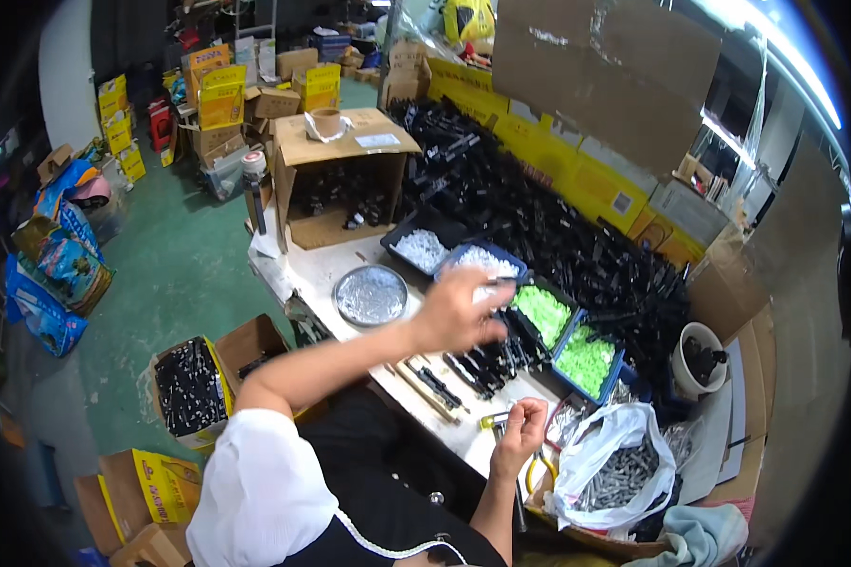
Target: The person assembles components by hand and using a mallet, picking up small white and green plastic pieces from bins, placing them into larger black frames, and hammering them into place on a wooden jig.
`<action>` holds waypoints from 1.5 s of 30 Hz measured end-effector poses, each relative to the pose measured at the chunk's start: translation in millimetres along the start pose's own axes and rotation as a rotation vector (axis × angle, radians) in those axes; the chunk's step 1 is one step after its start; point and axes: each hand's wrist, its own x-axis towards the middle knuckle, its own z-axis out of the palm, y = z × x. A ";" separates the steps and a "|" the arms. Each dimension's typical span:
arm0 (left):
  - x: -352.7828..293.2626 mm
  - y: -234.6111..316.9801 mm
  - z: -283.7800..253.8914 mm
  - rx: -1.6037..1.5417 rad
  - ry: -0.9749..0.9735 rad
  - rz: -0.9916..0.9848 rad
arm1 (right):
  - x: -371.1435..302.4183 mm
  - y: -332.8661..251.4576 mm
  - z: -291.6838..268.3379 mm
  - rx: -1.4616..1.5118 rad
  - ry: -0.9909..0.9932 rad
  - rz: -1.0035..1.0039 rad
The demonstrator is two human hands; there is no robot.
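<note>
Carton (203, 437), floor: black parts. Cardboard box (378, 142), on side: dark parts. Round dish (335, 295): silvery contents. Black tray (407, 262): white pieces. Left hand (461, 310): blurred, above table; cannot tell if holding anything. Blue tray (523, 274), behind it: white pieces. Slim black pieces (490, 370), row on table between hands, to lower right of left hand, which is nearer; long axes slant upper left to lower right. Right hand (522, 430): apart from left, fingers curled, grip hidden. Two blue trays (575, 388): green pieces. Plastic bag (574, 472): grey parts. Pale bucket (683, 373): dark items.
</note>
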 end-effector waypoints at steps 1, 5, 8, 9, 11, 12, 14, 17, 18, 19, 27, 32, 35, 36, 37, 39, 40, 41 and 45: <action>20.5 -15.0 -7.5 0.195 -0.084 0.028 | -0.3 -0.4 -0.1 0.011 0.000 0.019; 71.1 -68.0 -9.1 0.633 -0.324 -0.080 | 0.8 -4.5 3.8 -0.007 0.018 0.026; 82.5 -91.5 -12.5 0.703 -0.335 -0.055 | -1.0 7.7 3.1 -0.075 -0.021 -0.006; 85.5 -93.4 -12.8 0.706 -0.354 -0.064 | -0.1 6.3 3.4 -0.092 -0.022 0.003; 87.6 -96.8 -13.4 0.689 -0.291 -0.026 | -1.9 8.3 6.7 -0.099 -0.018 0.014; 85.6 -97.2 -13.3 0.652 -0.232 0.014 | -0.8 8.2 8.1 -0.100 -0.027 0.008; 74.7 -97.2 -13.4 0.529 -0.011 0.136 | -5.3 8.2 10.5 -0.148 -0.042 -0.004; 58.2 -75.4 -16.3 0.264 0.227 0.307 | -7.0 19.0 15.1 -0.196 -0.073 -0.020; 53.8 -70.0 -17.1 0.160 0.239 0.301 | -6.8 23.2 17.6 -0.169 -0.078 -0.015; 52.1 -62.6 -24.1 0.086 0.239 0.276 | -7.4 22.3 20.6 -0.147 -0.094 0.018; 62.0 -84.8 -36.3 0.196 0.264 0.092 | 1.0 20.5 42.8 -0.146 -0.152 -0.002; 80.6 -104.9 -22.5 0.155 0.215 0.023 | 6.4 32.3 44.1 -0.136 -0.158 0.023; 95.7 -112.8 -18.9 0.081 0.194 -0.127 | 9.6 35.6 44.3 -0.133 -0.160 0.063; 98.7 -119.5 -14.6 0.077 0.187 -0.132 | 9.7 36.3 44.2 -0.147 -0.161 0.042; 101.7 -121.7 -16.3 0.203 0.083 -0.124 | 9.9 36.6 44.4 -0.161 -0.162 0.021; 107.9 -123.6 -14.9 0.382 0.062 -0.165 | 11.6 34.0 46.0 -0.193 -0.159 -0.005; 109.6 -126.1 -15.7 0.383 0.036 -0.213 | 10.9 33.4 46.9 -0.223 -0.158 0.017; 111.5 -127.0 -15.3 0.381 0.012 -0.260 | 11.4 32.3 45.8 -0.256 -0.155 0.037; 94.8 -123.0 -17.2 0.187 -0.123 -0.298 | 14.0 27.1 46.1 -0.375 -0.169 -0.073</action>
